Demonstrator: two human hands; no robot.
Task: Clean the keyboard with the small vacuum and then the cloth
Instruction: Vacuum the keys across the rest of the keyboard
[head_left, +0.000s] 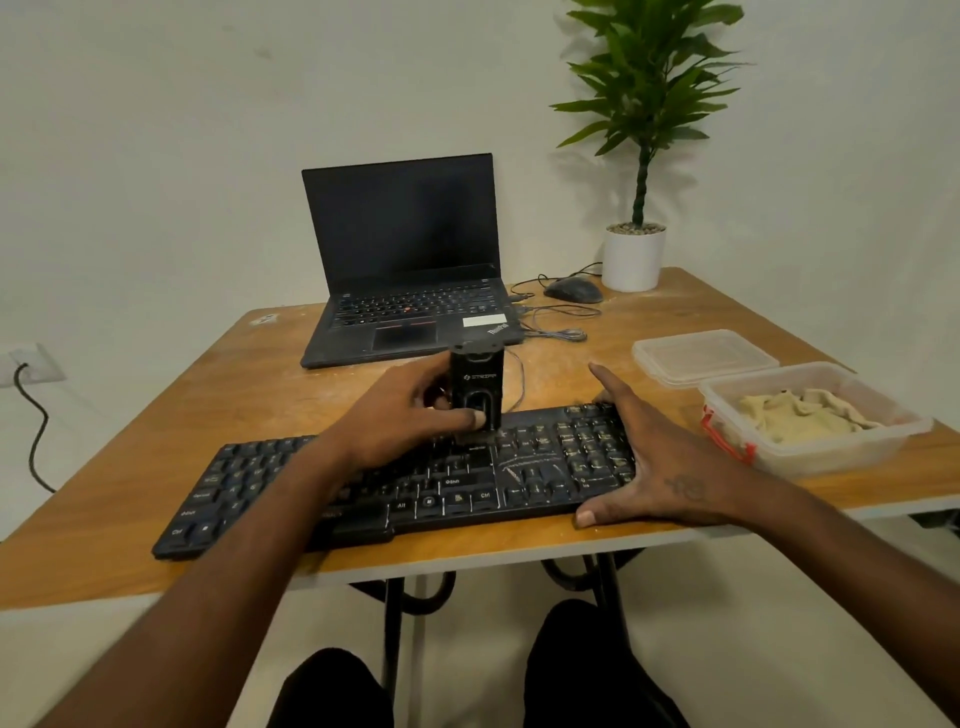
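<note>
A black keyboard (540, 467) lies slanted near the front edge of the wooden table (260, 395), its keys dusty. My left hand (400, 415) grips a small black vacuum (475, 387) that stands upright with its lower end on the keys right of the keyboard's middle; my thumb lies across its front. My right hand (660, 462) rests spread over the keyboard's right end, thumb at the front edge and fingers reaching to the back edge. A beige cloth (800, 410) lies crumpled inside a clear plastic container (831, 452) at the right.
An open black laptop (405, 270) stands behind the keyboard. A mouse (574, 289) with loose cables and a potted plant (634, 254) sit at the back right. The container's lid (701, 356) lies behind the container. The table's front edge runs just below the keyboard.
</note>
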